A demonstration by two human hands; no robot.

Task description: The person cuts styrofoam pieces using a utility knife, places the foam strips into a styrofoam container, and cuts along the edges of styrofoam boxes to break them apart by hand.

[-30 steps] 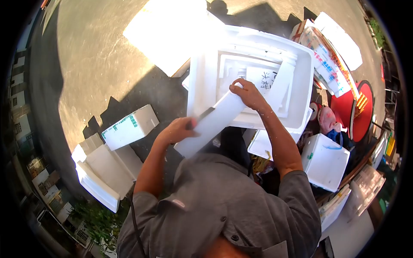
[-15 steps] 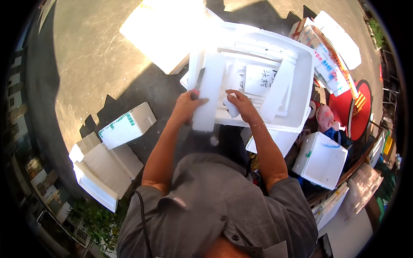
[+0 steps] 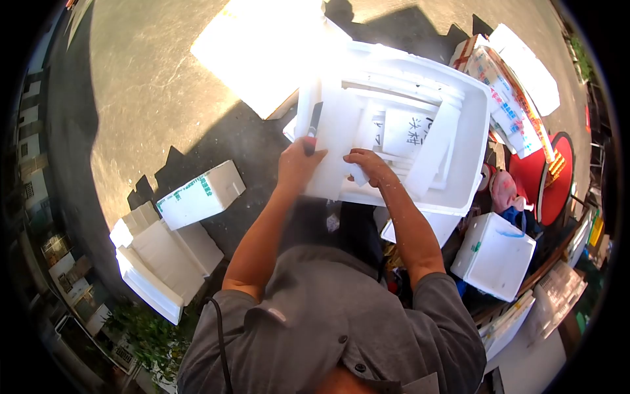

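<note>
With your left hand (image 3: pixel 298 163) gripping the red-handled, grey-bladed knife (image 3: pixel 316 118), angle its edge away from your right hand (image 3: pixel 373 167), apparently pinching a small white foam scrap (image 3: pixel 358 175).

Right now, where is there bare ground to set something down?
The ground between the green-printed box and the large sunlit box looks bare. The right side is crowded: pink bag, red disc and white box sit close together. The foam tub holds many pieces.
</note>
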